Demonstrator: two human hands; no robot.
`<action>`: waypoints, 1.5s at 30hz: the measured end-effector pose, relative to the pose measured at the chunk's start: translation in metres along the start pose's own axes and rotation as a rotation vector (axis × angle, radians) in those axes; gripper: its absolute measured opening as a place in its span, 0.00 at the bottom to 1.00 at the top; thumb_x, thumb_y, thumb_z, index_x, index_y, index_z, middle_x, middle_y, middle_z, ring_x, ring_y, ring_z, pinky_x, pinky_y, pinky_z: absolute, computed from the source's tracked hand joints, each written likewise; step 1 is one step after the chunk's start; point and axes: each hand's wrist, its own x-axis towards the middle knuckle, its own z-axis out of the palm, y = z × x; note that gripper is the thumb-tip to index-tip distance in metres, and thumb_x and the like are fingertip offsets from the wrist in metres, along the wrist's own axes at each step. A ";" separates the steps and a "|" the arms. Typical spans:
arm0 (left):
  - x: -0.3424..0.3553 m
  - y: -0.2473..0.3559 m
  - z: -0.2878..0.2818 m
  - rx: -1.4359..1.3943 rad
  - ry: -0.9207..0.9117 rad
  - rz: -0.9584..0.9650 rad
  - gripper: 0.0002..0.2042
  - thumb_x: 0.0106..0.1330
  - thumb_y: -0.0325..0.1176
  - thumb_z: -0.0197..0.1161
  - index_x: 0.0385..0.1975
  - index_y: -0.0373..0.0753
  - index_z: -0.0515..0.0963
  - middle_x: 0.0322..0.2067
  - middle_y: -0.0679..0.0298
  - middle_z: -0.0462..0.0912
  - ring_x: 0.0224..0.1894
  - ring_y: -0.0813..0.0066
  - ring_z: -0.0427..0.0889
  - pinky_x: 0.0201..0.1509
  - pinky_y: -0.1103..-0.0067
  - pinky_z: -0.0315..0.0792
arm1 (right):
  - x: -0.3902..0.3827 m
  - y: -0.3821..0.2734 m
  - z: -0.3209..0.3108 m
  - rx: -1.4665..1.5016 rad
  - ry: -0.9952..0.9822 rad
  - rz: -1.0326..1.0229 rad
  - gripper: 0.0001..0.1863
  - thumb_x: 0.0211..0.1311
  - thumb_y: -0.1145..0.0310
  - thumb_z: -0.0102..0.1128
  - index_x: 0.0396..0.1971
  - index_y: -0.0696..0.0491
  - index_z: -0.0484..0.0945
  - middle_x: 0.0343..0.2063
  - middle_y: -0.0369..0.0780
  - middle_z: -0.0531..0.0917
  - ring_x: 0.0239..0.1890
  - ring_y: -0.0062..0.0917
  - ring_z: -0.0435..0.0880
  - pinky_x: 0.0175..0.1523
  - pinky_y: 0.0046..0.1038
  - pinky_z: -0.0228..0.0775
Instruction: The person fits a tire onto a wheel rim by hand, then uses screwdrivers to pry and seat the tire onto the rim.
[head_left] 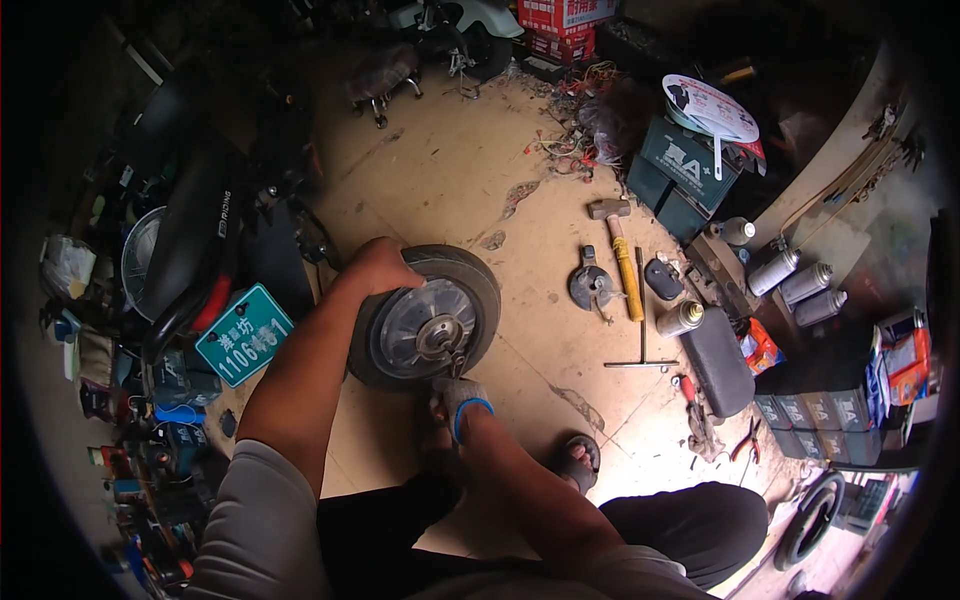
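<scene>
A motor wheel (420, 308) with a black tyre and a dull metal hub stands on the tiled floor in front of me, leaning so that its hub side faces up. My left hand (385, 266) is closed over the tyre's upper left edge, thumb on the sidewall. Beside the lower rim, my right hand (460, 400) wears a grey glove with a blue cuff. Its fingers are closed near the axle, around something dark and thin that I cannot make out. My feet in sandals (580, 460) are close to the wheel.
Right of the wheel lie a yellow-handled hammer (627, 270), a T-handle wrench (641, 320), a round brake part (592, 287), a spray can (682, 318), a black seat pad (716, 360) and pliers (746, 440). A scooter (190, 225) stands left, batteries (684, 160) at right, a stool (383, 75) far off.
</scene>
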 end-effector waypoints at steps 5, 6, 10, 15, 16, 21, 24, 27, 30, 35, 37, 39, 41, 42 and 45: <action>0.004 0.005 0.000 0.030 -0.013 -0.026 0.32 0.42 0.49 0.84 0.40 0.26 0.88 0.39 0.42 0.91 0.45 0.49 0.91 0.53 0.65 0.82 | -0.021 -0.041 0.019 -0.745 0.297 0.019 0.15 0.76 0.63 0.55 0.48 0.44 0.92 0.51 0.43 0.92 0.56 0.34 0.91 0.55 0.39 0.84; 0.004 0.006 0.001 0.025 -0.010 -0.018 0.32 0.42 0.49 0.84 0.40 0.26 0.88 0.39 0.42 0.90 0.45 0.49 0.91 0.53 0.65 0.81 | -0.021 -0.044 0.022 -0.787 0.292 0.055 0.16 0.76 0.63 0.54 0.50 0.44 0.91 0.53 0.42 0.91 0.57 0.34 0.91 0.56 0.39 0.84; 0.000 0.010 0.001 0.030 0.005 0.012 0.34 0.43 0.49 0.84 0.41 0.23 0.87 0.39 0.40 0.90 0.43 0.49 0.90 0.51 0.64 0.81 | -0.003 -0.043 0.030 -0.880 0.268 0.039 0.17 0.78 0.63 0.52 0.54 0.43 0.90 0.58 0.41 0.90 0.59 0.34 0.90 0.58 0.38 0.84; -0.004 0.016 -0.002 0.032 -0.025 -0.014 0.34 0.44 0.48 0.84 0.42 0.21 0.86 0.39 0.40 0.90 0.43 0.50 0.90 0.50 0.63 0.81 | 0.012 -0.053 0.015 -0.674 0.269 0.095 0.17 0.79 0.62 0.53 0.56 0.40 0.90 0.63 0.39 0.87 0.63 0.32 0.88 0.60 0.36 0.83; -0.004 0.017 -0.003 0.021 -0.029 -0.026 0.34 0.44 0.48 0.84 0.42 0.21 0.86 0.39 0.40 0.90 0.43 0.50 0.90 0.50 0.64 0.81 | 0.008 -0.059 0.009 -0.607 0.242 0.133 0.17 0.77 0.60 0.56 0.57 0.42 0.89 0.62 0.40 0.88 0.63 0.33 0.88 0.60 0.36 0.83; 0.000 0.009 -0.004 0.012 -0.016 0.017 0.31 0.44 0.47 0.84 0.38 0.21 0.87 0.37 0.41 0.90 0.41 0.53 0.91 0.48 0.64 0.81 | -0.055 -0.027 -0.026 -0.050 0.242 0.259 0.26 0.68 0.51 0.68 0.59 0.52 0.86 0.58 0.47 0.89 0.61 0.39 0.88 0.60 0.39 0.82; 0.001 0.001 -0.004 -0.015 0.001 0.028 0.29 0.44 0.45 0.83 0.36 0.22 0.88 0.37 0.42 0.91 0.40 0.53 0.91 0.48 0.65 0.81 | -0.061 0.017 -0.057 -0.117 0.246 0.083 0.27 0.68 0.53 0.68 0.58 0.58 0.84 0.46 0.50 0.91 0.47 0.45 0.91 0.52 0.42 0.84; 0.001 0.000 -0.003 -0.029 -0.058 -0.058 0.25 0.43 0.45 0.82 0.33 0.26 0.90 0.36 0.43 0.92 0.40 0.53 0.92 0.49 0.66 0.82 | -0.054 0.051 -0.063 -0.410 0.309 -0.123 0.28 0.67 0.54 0.68 0.58 0.60 0.82 0.43 0.52 0.91 0.45 0.48 0.91 0.51 0.44 0.84; -0.003 0.004 -0.004 -0.071 -0.034 -0.017 0.24 0.43 0.44 0.82 0.34 0.27 0.90 0.36 0.46 0.92 0.40 0.55 0.92 0.49 0.67 0.82 | -0.050 0.064 -0.074 -0.652 0.373 -0.230 0.28 0.68 0.54 0.68 0.60 0.58 0.82 0.48 0.54 0.90 0.54 0.50 0.88 0.57 0.47 0.81; -0.007 0.006 -0.008 -0.032 -0.048 -0.060 0.23 0.44 0.42 0.83 0.34 0.29 0.91 0.37 0.47 0.92 0.40 0.56 0.92 0.50 0.67 0.82 | -0.065 0.070 -0.101 -0.806 0.322 -0.192 0.27 0.72 0.53 0.63 0.64 0.54 0.80 0.53 0.55 0.88 0.55 0.53 0.87 0.59 0.49 0.80; -0.006 0.003 -0.010 -0.040 -0.052 -0.079 0.23 0.44 0.43 0.84 0.34 0.29 0.91 0.37 0.46 0.92 0.41 0.56 0.92 0.50 0.67 0.82 | -0.063 0.071 -0.113 -0.873 0.275 -0.211 0.27 0.76 0.51 0.58 0.66 0.51 0.78 0.54 0.55 0.87 0.55 0.53 0.87 0.60 0.49 0.80; -0.002 -0.001 -0.011 -0.032 -0.056 -0.082 0.24 0.44 0.43 0.84 0.35 0.29 0.91 0.38 0.46 0.92 0.41 0.56 0.91 0.51 0.68 0.82 | -0.058 0.069 -0.120 -0.822 0.324 -0.188 0.27 0.80 0.48 0.52 0.68 0.49 0.77 0.55 0.54 0.86 0.55 0.52 0.87 0.60 0.49 0.79; 0.004 -0.005 -0.010 -0.031 -0.062 -0.086 0.25 0.43 0.44 0.85 0.36 0.29 0.91 0.38 0.46 0.92 0.41 0.56 0.91 0.51 0.68 0.82 | -0.052 0.065 -0.128 -0.679 0.440 -0.087 0.28 0.83 0.45 0.46 0.70 0.46 0.75 0.56 0.52 0.85 0.54 0.51 0.87 0.60 0.49 0.79; 0.007 -0.008 -0.010 -0.028 -0.065 -0.083 0.25 0.43 0.44 0.85 0.36 0.28 0.91 0.38 0.46 0.92 0.41 0.56 0.91 0.52 0.68 0.82 | -0.049 0.062 -0.132 -0.837 0.452 -0.129 0.26 0.83 0.50 0.44 0.72 0.45 0.73 0.59 0.52 0.83 0.57 0.50 0.85 0.61 0.48 0.79; 0.012 -0.013 -0.010 -0.073 -0.065 -0.090 0.27 0.43 0.45 0.86 0.37 0.27 0.91 0.39 0.46 0.92 0.42 0.55 0.92 0.52 0.68 0.82 | -0.044 0.057 -0.142 -1.290 0.418 -0.198 0.26 0.83 0.63 0.41 0.76 0.44 0.68 0.62 0.52 0.80 0.59 0.46 0.84 0.59 0.43 0.79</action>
